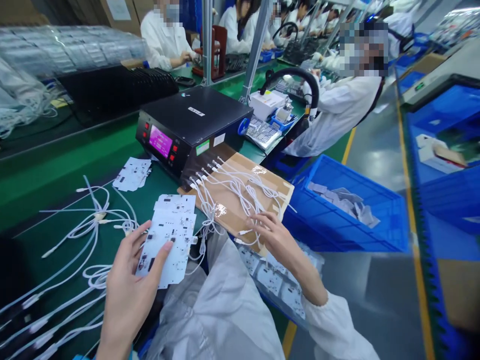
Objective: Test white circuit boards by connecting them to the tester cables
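Observation:
My left hand (131, 280) is closed on a white circuit board (170, 235), its thumb across the front face. Small dark chips dot the board, and a metal connector sticks out at its right edge. Over the cardboard sheet (228, 195), my right hand (275, 235) has its fingers bent around a white cable (245, 232), whose plug end shows just left of the fingertips. Several more white cables run in bundles from the front of a black box with a lit pink screen (161, 142). The right thumb is mostly hidden.
More circuit boards (132, 174) lie on the green bench, left of the box. Loose white cables (98, 217) spread across the bench at left. A blue bin (352, 225) holding pale pieces stands at right. Below my right arm are bagged boards (275, 280). Co-workers sit beyond.

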Demonstrator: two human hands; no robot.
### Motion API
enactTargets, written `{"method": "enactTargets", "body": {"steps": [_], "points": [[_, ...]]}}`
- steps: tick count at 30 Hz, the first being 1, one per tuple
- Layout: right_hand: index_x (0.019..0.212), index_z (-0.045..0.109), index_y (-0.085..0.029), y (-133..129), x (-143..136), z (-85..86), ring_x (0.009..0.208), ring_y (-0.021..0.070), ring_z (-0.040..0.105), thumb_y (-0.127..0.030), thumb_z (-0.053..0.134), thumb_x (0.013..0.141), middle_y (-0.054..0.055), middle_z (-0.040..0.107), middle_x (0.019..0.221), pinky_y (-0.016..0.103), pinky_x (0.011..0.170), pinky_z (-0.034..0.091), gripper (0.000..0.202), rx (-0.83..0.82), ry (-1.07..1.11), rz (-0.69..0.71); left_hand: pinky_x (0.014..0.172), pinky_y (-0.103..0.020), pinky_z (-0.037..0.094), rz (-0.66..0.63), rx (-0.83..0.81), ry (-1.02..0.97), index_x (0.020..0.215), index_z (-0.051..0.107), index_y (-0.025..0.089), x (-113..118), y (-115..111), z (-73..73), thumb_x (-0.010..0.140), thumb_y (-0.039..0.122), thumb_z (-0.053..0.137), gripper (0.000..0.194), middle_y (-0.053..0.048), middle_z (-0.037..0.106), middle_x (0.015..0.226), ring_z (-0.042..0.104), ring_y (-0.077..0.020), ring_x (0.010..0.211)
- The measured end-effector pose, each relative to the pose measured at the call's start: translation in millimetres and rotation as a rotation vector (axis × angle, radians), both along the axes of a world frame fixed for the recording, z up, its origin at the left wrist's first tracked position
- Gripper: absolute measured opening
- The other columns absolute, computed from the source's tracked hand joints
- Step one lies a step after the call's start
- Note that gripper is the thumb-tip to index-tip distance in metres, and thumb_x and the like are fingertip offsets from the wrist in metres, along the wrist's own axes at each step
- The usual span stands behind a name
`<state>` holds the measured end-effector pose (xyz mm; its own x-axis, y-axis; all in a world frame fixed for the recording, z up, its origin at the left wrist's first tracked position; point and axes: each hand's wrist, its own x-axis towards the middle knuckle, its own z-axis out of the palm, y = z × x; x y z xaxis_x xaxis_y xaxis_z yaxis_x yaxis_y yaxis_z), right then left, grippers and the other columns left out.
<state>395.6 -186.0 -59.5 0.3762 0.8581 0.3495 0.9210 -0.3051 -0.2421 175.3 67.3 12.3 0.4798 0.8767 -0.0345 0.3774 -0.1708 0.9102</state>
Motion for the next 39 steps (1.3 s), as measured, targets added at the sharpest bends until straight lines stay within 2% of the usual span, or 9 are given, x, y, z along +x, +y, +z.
{"method": "enactTargets", "body": {"steps": [5,10,15,17,19,23,27,32,39], "points": [[0.117,0.072,-0.019,2.1,12.1,-15.0,0.118,0.0278,0.062,0.007,0.052,0.088,0.014,0.065,0.143,0.047,0.096,0.062,0.043,-0.153,-0.085,0.117,0.12,-0.054,0.048,-0.133,-0.049,0.009,0.137,0.062,0.035,16.7,-10.5,-4.3,0.08,0.062,0.08,0.066,-0.006,0.063,0.145,0.059,-0.0331,0.138],[0.111,0.067,-0.019,12.1,12.9,-15.8,0.091,0.0192,0.07,-0.006,0.044,0.101,0.014,0.068,0.127,0.035,0.079,0.061,0.029,-0.133,0.118,0.054,0.114,-0.054,0.053,-0.154,-0.201,-0.014,0.148,0.053,0.033,30.3,-12.5,-9.0,0.074,0.066,0.082,0.085,-0.013,0.062,0.144,0.058,-0.0353,0.14],[0.115,0.055,-0.023,38.1,3.4,-2.3,0.062,0.0108,0.066,-0.035,0.042,0.109,0.009,0.07,0.116,0.027,0.057,0.055,0.019,0.371,0.808,-0.115,0.113,-0.052,0.054,-0.16,-0.332,-0.062,0.151,0.052,0.034,44.4,-5.6,-14.3,0.072,0.069,0.082,0.092,-0.014,0.056,0.154,0.051,-0.0377,0.147],[0.11,0.053,-0.024,54.3,-5.0,4.6,0.052,0.0098,0.061,-0.051,0.05,0.105,0.004,0.071,0.103,0.025,0.046,0.05,0.027,0.537,1.142,-0.161,0.118,-0.053,0.049,-0.134,-0.362,-0.081,0.152,0.052,0.035,49.7,-3.5,-14.9,0.071,0.067,0.084,0.093,-0.013,0.055,0.156,0.049,-0.0369,0.149],[0.104,0.058,-0.023,69.6,-14.6,9.2,0.049,0.0098,0.059,-0.059,0.062,0.097,0.0,0.069,0.086,0.024,0.044,0.047,0.037,0.614,1.287,-0.173,0.124,-0.053,0.042,-0.119,-0.37,-0.116,0.151,0.052,0.035,54.6,-2.7,-13.7,0.074,0.064,0.083,0.089,-0.012,0.055,0.157,0.046,-0.0344,0.151],[0.1,0.073,-0.02,87.3,-31.2,12.6,0.047,0.0092,0.053,-0.054,0.072,0.093,-0.005,0.058,0.061,0.023,0.047,0.043,0.034,0.671,1.203,-0.176,0.123,-0.046,0.044,-0.115,-0.365,-0.155,0.15,0.055,0.032,61.2,-2.3,-8.0,0.076,0.059,0.082,0.084,-0.011,0.058,0.155,0.045,-0.0318,0.152],[0.097,0.079,-0.022,89.4,-38.4,14.4,0.054,0.0087,0.059,-0.04,0.072,0.095,0.001,0.069,0.082,0.025,0.052,0.047,0.019,0.718,0.996,-0.141,0.113,-0.038,0.055,-0.101,-0.383,-0.17,0.15,0.056,0.03,62.1,-1.6,-4.2,0.074,0.059,0.084,0.087,-0.011,0.059,0.154,0.052,-0.0312,0.147],[0.099,0.08,-0.024,88.3,-42.2,16.2,0.07,0.0133,0.066,-0.027,0.072,0.096,0.001,0.073,0.081,0.028,0.066,0.054,0.009,0.771,0.664,-0.128,0.101,-0.033,0.062,-0.125,-0.416,-0.196,0.148,0.057,0.029,60.2,-1.0,-2.6,0.069,0.06,0.088,0.09,-0.011,0.063,0.149,0.057,-0.0315,0.143],[0.104,0.078,-0.026,85.1,-45.2,10.2,0.069,0.0137,0.065,-0.021,0.069,0.098,0.001,0.07,0.082,0.03,0.067,0.055,0.013,0.814,0.571,-0.181,0.108,-0.039,0.059,-0.167,-0.436,-0.239,0.149,0.054,0.022,61.8,-5.0,0.3,0.071,0.058,0.086,0.092,-0.014,0.06,0.153,0.055,-0.0327,0.144]]}}
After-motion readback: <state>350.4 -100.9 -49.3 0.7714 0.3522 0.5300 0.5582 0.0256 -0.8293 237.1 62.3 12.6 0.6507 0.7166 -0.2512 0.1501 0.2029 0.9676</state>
